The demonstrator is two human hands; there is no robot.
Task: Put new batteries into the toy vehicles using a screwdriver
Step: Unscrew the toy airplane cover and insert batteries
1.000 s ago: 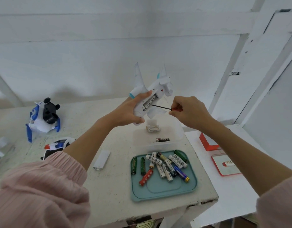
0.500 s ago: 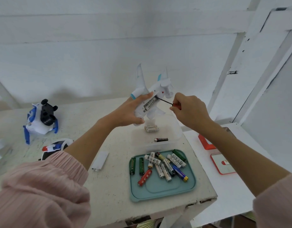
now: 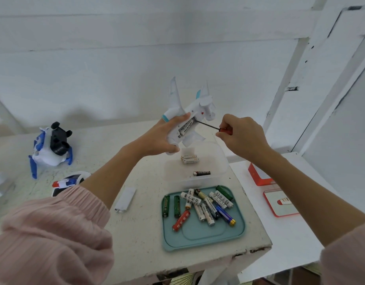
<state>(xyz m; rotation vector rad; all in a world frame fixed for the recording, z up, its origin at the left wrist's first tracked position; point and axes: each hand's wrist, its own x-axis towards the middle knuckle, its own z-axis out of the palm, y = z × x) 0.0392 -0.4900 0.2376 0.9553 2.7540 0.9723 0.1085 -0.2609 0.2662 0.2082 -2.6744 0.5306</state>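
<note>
White toy plane [image 3: 189, 118] sat gripped in your left hand [image 3: 163, 138] w/ compartment open, batt. showing, while your right hand [image 3: 242, 136] pinched the screwdriver [image 3: 213, 128], tip at the batt. end just beyond your left fingertips—prying step, I'd judge; next needs gentle leverage.

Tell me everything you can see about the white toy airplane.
The toy airplane looks like white plastic with teal trim. The left hand holds it in the air, belly toward the camera, wings pointing up. Its battery compartment is open, showing batteries inside. The screwdriver tip, held by the right hand, reaches the compartment's end.
</note>
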